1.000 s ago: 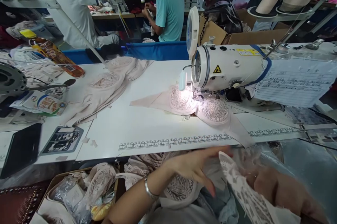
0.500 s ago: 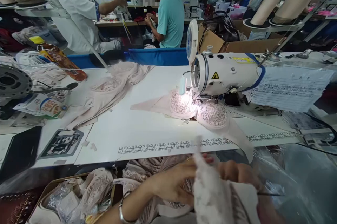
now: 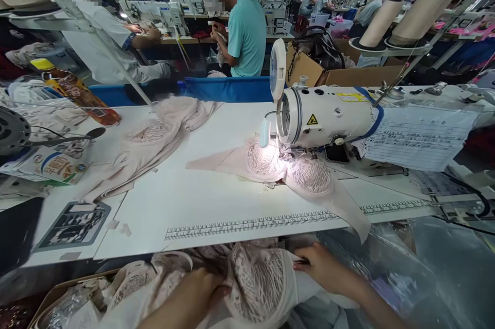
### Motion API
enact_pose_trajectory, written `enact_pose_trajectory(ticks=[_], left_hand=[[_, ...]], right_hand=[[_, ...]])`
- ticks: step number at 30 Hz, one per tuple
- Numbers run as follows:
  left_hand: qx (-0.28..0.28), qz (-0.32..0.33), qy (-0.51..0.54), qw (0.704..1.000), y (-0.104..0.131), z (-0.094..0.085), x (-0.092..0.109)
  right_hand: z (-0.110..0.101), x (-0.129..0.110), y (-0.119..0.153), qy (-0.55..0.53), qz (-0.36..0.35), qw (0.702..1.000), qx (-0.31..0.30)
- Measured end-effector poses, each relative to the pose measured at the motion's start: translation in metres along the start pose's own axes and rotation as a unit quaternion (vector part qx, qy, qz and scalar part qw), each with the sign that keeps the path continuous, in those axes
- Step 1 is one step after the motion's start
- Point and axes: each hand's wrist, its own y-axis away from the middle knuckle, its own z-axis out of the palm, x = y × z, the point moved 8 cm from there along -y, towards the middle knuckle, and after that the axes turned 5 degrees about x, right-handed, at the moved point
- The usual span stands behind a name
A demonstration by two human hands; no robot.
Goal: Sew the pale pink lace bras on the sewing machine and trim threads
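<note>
Below the table edge, my left hand (image 3: 193, 290) is closed on the left side of a pale pink lace bra (image 3: 260, 283). On the bra's other side my right hand (image 3: 327, 269) pinches its edge. A small dark object shows between the right fingers, too little of it to name. The lace cup between the hands faces up. Another pale pink bra (image 3: 309, 175) lies on the table with its middle under the needle area of a white sewing machine (image 3: 328, 115), lit by the lamp. Neither hand touches it.
More bras (image 3: 149, 133) are heaped on the table (image 3: 201, 200) at left, near a drink bottle (image 3: 79, 93) and a carton (image 3: 50, 165). A ruler strip (image 3: 247, 225) runs along the front edge. Clear plastic (image 3: 436, 267) hangs at right. Co-workers sit beyond the table.
My hands have moved apart, and the bundled fabric between them is now spread out with a lace cup showing. The bra at the machine stays put. The view has shifted slightly.
</note>
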Motion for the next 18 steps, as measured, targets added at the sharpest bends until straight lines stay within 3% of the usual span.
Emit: enact_pose_trajectory(ticks=[1, 3, 5, 7, 8, 10, 11, 14, 16, 18], left_hand=[[-0.022, -0.016, -0.041, 0.999, -0.013, 0.02, 0.005], [-0.013, 0.03, -0.113, 0.993, -0.034, 0.039, 0.025], [0.054, 0.16, -0.145, 0.975, -0.044, 0.029, 0.056], [0.148, 0.31, -0.138, 0.929, -0.043, -0.007, 0.086], [0.185, 0.367, -0.124, 0.903, -0.045, -0.03, 0.096], [0.243, 0.417, -0.113, 0.868, -0.061, -0.078, 0.104], [0.27, 0.422, -0.107, 0.859, -0.075, -0.101, 0.106], [0.291, 0.387, -0.134, 0.865, -0.133, -0.151, 0.103], [0.273, 0.367, -0.17, 0.873, -0.166, -0.165, 0.103], [0.245, 0.351, -0.188, 0.884, -0.187, -0.168, 0.104]], right_hand=[[0.008, 0.012, -0.003, 0.07, 0.021, 0.997, 0.009], [0.014, 0.026, -0.003, 0.166, 0.034, 0.985, 0.026], [0.008, 0.029, 0.0, 0.201, 0.022, 0.978, 0.041], [-0.019, 0.018, 0.005, 0.203, -0.049, 0.973, 0.095], [-0.042, 0.009, 0.008, 0.2, -0.107, 0.962, 0.152], [-0.098, -0.007, 0.018, 0.204, -0.225, 0.899, 0.316], [-0.125, -0.005, 0.018, 0.234, -0.232, 0.865, 0.379], [-0.191, 0.027, -0.014, 0.34, -0.113, 0.82, 0.445], [-0.22, 0.05, -0.042, 0.384, -0.062, 0.806, 0.446], [-0.239, 0.072, -0.07, 0.417, -0.007, 0.807, 0.418]])
